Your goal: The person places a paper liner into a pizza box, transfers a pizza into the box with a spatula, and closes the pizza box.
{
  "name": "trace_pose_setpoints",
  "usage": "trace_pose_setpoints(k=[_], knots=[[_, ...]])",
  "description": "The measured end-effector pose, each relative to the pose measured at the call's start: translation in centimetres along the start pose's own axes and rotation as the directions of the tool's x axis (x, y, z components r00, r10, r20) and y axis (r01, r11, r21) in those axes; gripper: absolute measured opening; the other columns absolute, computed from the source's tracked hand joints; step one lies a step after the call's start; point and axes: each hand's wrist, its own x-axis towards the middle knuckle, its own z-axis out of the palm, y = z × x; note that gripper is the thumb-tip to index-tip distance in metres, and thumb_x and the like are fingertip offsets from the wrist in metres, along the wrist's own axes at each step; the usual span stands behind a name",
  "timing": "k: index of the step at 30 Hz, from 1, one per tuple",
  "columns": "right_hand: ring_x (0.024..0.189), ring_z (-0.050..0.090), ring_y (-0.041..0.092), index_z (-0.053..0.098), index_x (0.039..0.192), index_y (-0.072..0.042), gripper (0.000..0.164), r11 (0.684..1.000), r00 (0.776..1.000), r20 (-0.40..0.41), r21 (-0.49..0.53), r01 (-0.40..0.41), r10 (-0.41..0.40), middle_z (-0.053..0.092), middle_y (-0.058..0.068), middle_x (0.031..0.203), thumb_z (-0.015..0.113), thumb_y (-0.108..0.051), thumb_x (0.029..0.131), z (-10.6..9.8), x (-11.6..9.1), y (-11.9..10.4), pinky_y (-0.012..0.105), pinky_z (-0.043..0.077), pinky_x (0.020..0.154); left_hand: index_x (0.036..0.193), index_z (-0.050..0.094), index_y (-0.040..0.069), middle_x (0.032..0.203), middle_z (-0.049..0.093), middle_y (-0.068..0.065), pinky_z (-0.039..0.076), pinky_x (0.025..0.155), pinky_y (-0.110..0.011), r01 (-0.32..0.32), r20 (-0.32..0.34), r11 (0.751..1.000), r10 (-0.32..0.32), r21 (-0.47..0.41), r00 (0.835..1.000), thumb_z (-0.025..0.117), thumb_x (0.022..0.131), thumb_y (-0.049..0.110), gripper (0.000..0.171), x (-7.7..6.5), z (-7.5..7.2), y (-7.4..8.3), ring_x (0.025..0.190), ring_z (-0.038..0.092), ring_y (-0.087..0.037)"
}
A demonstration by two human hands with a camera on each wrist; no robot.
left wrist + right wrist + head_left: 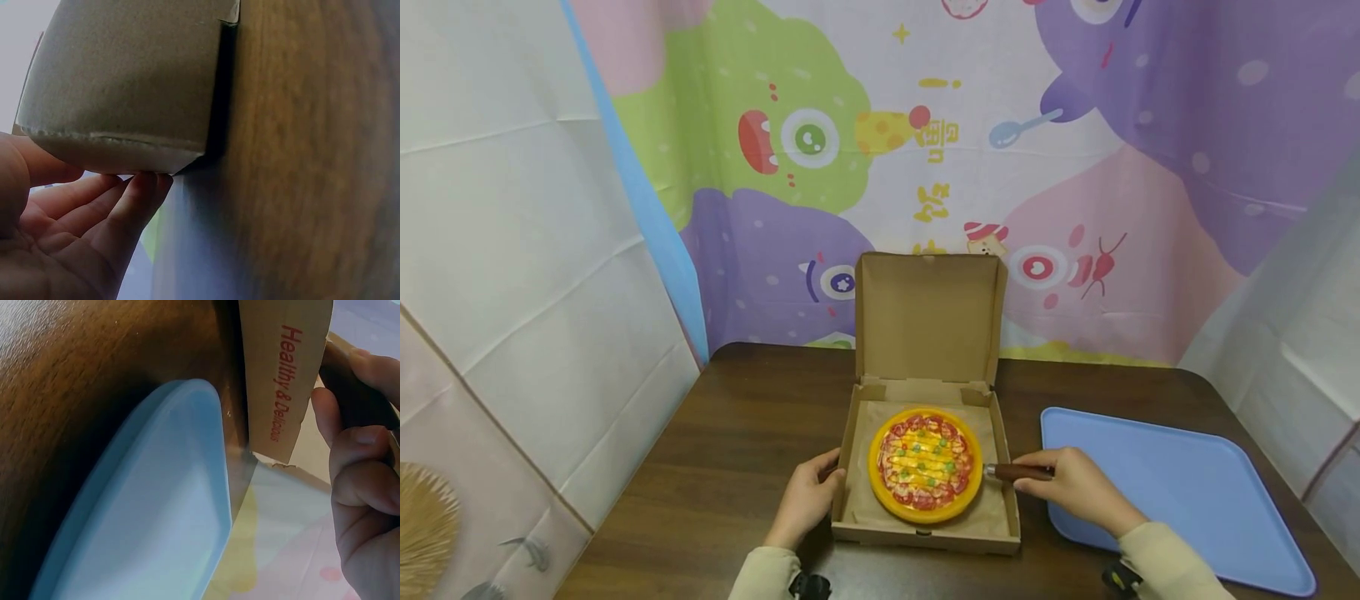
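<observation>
My RH (1078, 487) grips tool handle (1026, 472); LH (805, 498), unclenched, touches L wall of box (880, 536). Pizza (925, 465) in box, nr far edge of worktop (722, 467). Risk: tilted handle may tip pizza; slack LH, box may skid.

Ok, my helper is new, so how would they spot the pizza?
On the dark table, find the open box left of the blue tray. The pizza lies inside: round and yellow-rimmed, with red and green topping, unlike the brown box and blue tray.
</observation>
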Motion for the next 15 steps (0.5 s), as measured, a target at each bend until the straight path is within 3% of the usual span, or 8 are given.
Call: trace_pose_setpoints(k=[8,15], knots=[[0.059,0.047,-0.002,0.074,0.110,-0.007,0.033,0.998,0.998,0.005,-0.032,0.055,-0.055,0.076,0.000,0.089,0.073,-0.031,0.087,0.20,-0.02,-0.55,0.020,0.043,0.051,0.131,0.054,-0.014,0.127,0.061,-0.030,0.056,0.090,-0.043,-0.005,-0.006,1.000,0.005,0.013,1.000,0.055,0.094,0.000,0.039,-0.02,0.08,-0.01,0.112,0.064,-0.037],[0.070,0.057,-0.001,0.075,0.108,-0.009,0.030,0.994,0.999,-0.005,-0.096,0.053,-0.054,0.075,0.000,0.091,0.074,-0.030,0.086,0.23,-0.03,-0.94,0.021,0.048,0.059,0.131,0.054,-0.013,0.125,0.062,-0.030,0.056,0.088,-0.043,-0.008,-0.013,0.999,0.009,0.034,1.000,0.055,0.094,0.000,0.040,-0.07,0.08,0.05,0.109,0.065,-0.035]])
